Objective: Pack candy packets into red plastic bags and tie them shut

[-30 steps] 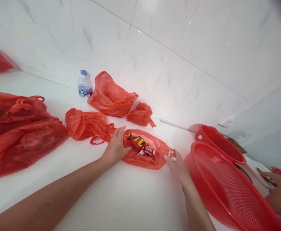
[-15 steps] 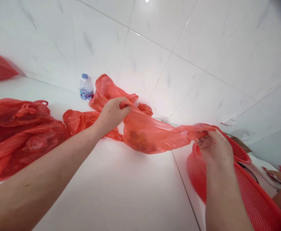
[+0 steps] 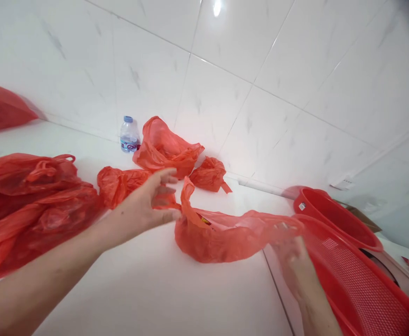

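Left fingers (image 3: 165, 173): spread, released, just beside red bag (image 3: 218, 245).
Right fingers (image 3: 286, 239): blurred at bag's end; cannot tell if grasping.
Bag: at table's (image 3: 155, 284) right edge; best steadied mouth-up.

Wht tbl (image 3: 148, 294) w/ red bags (image 3: 165, 149), btl (image 3: 129, 135)

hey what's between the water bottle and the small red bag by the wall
A larger red bag lies between them in the head view.
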`<state>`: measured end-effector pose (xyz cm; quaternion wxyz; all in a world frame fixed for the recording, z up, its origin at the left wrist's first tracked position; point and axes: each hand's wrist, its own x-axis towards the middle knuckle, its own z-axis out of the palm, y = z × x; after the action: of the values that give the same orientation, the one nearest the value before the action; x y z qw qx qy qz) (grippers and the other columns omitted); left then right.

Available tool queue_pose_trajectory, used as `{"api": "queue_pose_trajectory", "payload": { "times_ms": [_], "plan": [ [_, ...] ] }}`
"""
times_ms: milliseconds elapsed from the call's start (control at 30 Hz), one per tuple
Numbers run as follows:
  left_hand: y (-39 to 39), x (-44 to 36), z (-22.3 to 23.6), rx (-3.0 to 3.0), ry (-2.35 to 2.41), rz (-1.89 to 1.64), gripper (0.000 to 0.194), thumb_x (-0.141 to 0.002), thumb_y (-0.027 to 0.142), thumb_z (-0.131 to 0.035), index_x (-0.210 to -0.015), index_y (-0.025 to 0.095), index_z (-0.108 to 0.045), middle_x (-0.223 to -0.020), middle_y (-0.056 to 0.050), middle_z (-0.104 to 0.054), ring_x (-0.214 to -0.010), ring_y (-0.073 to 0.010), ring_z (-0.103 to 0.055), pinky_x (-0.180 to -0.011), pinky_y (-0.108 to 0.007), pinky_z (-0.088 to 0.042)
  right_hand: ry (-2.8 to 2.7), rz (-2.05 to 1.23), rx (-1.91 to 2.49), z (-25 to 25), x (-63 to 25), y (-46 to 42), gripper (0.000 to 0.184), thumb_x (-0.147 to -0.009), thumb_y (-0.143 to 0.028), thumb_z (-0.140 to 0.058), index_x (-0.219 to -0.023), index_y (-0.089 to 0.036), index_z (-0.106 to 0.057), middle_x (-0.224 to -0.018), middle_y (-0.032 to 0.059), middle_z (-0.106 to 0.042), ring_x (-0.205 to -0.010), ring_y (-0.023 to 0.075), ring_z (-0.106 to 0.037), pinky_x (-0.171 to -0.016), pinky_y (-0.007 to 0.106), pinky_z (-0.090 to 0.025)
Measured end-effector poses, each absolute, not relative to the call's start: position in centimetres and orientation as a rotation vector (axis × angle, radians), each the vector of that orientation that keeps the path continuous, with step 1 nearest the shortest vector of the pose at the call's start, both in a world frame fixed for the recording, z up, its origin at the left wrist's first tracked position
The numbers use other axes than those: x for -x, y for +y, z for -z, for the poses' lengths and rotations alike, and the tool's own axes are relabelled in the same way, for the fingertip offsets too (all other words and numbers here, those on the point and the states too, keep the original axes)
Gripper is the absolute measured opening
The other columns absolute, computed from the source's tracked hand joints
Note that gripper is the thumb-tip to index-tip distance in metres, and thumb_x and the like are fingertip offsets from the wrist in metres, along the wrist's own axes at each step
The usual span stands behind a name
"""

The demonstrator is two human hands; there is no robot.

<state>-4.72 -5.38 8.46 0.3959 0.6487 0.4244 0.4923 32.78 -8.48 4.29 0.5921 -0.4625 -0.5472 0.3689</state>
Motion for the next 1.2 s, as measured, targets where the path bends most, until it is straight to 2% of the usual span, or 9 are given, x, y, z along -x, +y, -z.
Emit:
{"api": "queue_pose_trajectory", "payload": {
  "times_ms": [100,167,367,467,533,567,733,967,1200],
  "plan": [
    [-5.9,4.7,-5.0,-1.711,1.077,-1.015,0.095,-0.061,0.035,-0.077,-0.141,0.034,-0.025,-0.144,-0.011,-0.036,-0.126,-0.0325,-0.042,-0.1,-0.053,-0.039,-1.403,-0.984,1.167,-3.0,-32.8,-8.5,0.08,-0.065,-0.037,-0.073,-0.135,-0.033,-0.035,-0.142,0.0078,-0.04,-0.131,0.0264,-0.037,-0.105,0.046,-0.034],
    [-6.1,3.7,-4.0,-1.691,1.016,-0.945,0.098,-0.059,0.033,-0.078,-0.141,0.03,-0.026,-0.143,-0.012,-0.039,-0.125,-0.0322,-0.044,-0.102,-0.053,-0.036,-1.436,-1.019,1.217,-3.2,-32.1,-7.8,0.079,-0.059,-0.033,-0.077,-0.13,-0.029,-0.043,-0.135,0.0093,-0.049,-0.126,0.0277,-0.043,-0.101,0.045,-0.039],
    [-4.6,-1.7,-3.1,-1.46,0.793,-1.05,0.075,-0.054,0.014,-0.077,-0.124,0.025,-0.052,-0.111,-0.008,-0.065,-0.103,-0.0295,-0.06,-0.078,-0.034,-0.051,-1.507,-1.193,1.122,-4.1,-27.1,-4.1,0.06,-0.057,-0.027,-0.08,-0.112,-0.023,-0.057,-0.112,0.007,-0.065,-0.104,0.0275,-0.059,-0.089,0.043,-0.046],
    [-2.3,-2.9,-2.7,-1.406,0.991,-1.093,0.039,-0.057,0.016,-0.072,-0.096,0.019,-0.066,-0.086,-0.006,-0.071,-0.082,-0.0274,-0.065,-0.066,-0.032,-0.05,-1.438,-1.33,1.143,-4.3,-25.4,-3.0,0.04,-0.066,-0.033,-0.075,-0.103,-0.019,-0.064,-0.102,0.0077,-0.069,-0.095,0.0264,-0.063,-0.085,0.041,-0.048],
    [-0.8,-2.8,-2.9,-1.357,1.093,-1.096,0.013,-0.066,0.023,-0.066,-0.078,0.017,-0.067,-0.073,-0.005,-0.069,-0.072,-0.0251,-0.065,-0.063,-0.032,-0.049,-1.291,-1.432,1.135,-4.6,-25.3,-2.3,0.03,-0.068,-0.034,-0.073,-0.092,-0.017,-0.067,-0.091,0.0075,-0.071,-0.084,0.025,-0.066,-0.079,0.039,-0.05],
    [-0.1,-2.7,-3.1,-1.34,1.107,-1.135,0.011,-0.069,0.025,-0.063,-0.075,0.017,-0.066,-0.072,-0.005,-0.069,-0.072,-0.0241,-0.065,-0.064,-0.032,-0.049,-1.192,-1.449,1.09,-4.7,-25.5,-1.9,0.028,-0.068,-0.033,-0.074,-0.09,-0.018,-0.067,-0.088,0.0063,-0.071,-0.081,0.0238,-0.067,-0.078,0.038,-0.051],
    [2.1,-2.8,-3.5,-1.113,0.921,-1.405,0.023,-0.064,0.023,-0.07,-0.087,0.018,-0.066,-0.089,-0.003,-0.07,-0.085,-0.0216,-0.063,-0.075,-0.03,-0.048,-0.837,-1.406,0.846,-3.4,-26.1,1.7,0.027,-0.066,-0.032,-0.074,-0.091,-0.025,-0.065,-0.094,0.0012,-0.071,-0.09,0.023,-0.066,-0.085,0.039,-0.051],
    [5.4,-4.9,-0.1,-0.818,0.771,-1.416,0.025,-0.068,0.031,-0.069,-0.087,0.017,-0.061,-0.082,-0.005,-0.07,-0.076,-0.0197,-0.066,-0.075,-0.033,-0.05,-0.788,-1.551,0.813,0.9,-25.9,5.9,0.045,-0.064,-0.033,-0.075,-0.107,-0.026,-0.062,-0.099,0.004,-0.07,-0.096,0.0257,-0.065,-0.087,0.042,-0.05],
    [6.5,-5.6,0.9,-0.693,0.739,-1.307,0.029,-0.065,0.029,-0.073,-0.09,0.019,-0.061,-0.082,-0.005,-0.071,-0.076,-0.0203,-0.068,-0.071,-0.032,-0.052,-0.757,-1.607,0.835,1.5,-25.4,6.5,0.028,-0.072,-0.041,-0.067,-0.092,-0.021,-0.064,-0.085,0.0051,-0.072,-0.088,0.0249,-0.067,-0.074,0.038,-0.053]
  ]
}}
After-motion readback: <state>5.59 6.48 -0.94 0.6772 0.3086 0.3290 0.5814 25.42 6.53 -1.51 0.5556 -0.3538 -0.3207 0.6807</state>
